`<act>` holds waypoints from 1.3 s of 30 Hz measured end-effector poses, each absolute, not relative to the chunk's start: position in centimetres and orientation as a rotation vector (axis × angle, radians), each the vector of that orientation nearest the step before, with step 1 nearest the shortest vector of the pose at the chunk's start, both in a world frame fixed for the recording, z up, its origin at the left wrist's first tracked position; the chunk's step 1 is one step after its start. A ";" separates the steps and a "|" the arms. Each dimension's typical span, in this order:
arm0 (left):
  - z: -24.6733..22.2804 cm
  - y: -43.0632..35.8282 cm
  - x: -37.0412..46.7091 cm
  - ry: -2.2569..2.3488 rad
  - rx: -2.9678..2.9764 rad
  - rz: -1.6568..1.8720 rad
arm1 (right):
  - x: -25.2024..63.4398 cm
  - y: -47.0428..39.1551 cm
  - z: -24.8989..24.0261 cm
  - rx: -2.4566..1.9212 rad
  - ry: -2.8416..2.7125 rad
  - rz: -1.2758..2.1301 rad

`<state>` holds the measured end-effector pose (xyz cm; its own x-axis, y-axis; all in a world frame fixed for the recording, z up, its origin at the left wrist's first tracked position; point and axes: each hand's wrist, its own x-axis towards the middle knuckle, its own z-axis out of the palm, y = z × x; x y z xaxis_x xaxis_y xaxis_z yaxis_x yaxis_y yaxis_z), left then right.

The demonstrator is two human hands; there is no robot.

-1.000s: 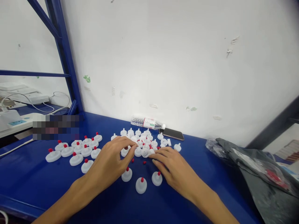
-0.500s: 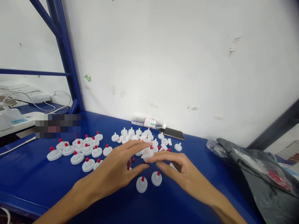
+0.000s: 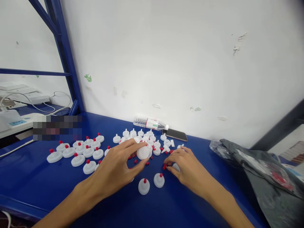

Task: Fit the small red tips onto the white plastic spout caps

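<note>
My left hand (image 3: 116, 166) holds a white plastic nozzle lid (image 3: 143, 152) by its edges, between thumb and fingers, above the table. To the right, my right hand (image 3: 190, 167) pinches a small red tip cap (image 3: 164, 166) low over the tabletop. A white lid (image 3: 176, 167) shows partly behind that hand. In front of me stand two white lids with red tips, one nearer (image 3: 143, 186) and one slightly right (image 3: 159, 180). Loose red caps (image 3: 147, 163) are scattered between my hands. Beyond them is a pile of white lids without red tips (image 3: 140, 136).
Several red-tipped white lids (image 3: 78, 160) stand at the left of the blue table (image 3: 171, 209). A plastic bottle (image 3: 150, 123) and a phone (image 3: 175, 135) lie by the wall. Grey plastic bags (image 3: 251, 177) are at the right, a power strip (image 3: 21, 123) at the far left.
My right hand has moved away from the white lid towards the right and now pinches a red cap. The lid is in my left hand, turned to face me.
</note>
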<state>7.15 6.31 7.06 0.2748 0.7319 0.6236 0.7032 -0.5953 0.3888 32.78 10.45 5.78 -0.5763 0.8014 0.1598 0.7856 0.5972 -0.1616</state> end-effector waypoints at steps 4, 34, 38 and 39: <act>6.9 6.2 7.1 1.426 2.471 1.185 | 32.4 10.6 5.7 -1.306 -2.614 0.110; 5.4 6.1 7.7 1.154 2.600 1.123 | 30.2 8.0 8.3 -0.814 -1.958 1.254; 5.5 5.9 7.6 1.278 2.592 1.117 | 31.1 8.4 9.1 -0.880 -1.945 1.237; 5.7 5.9 7.6 1.318 2.572 1.124 | 31.6 8.7 9.4 -0.937 -1.941 1.160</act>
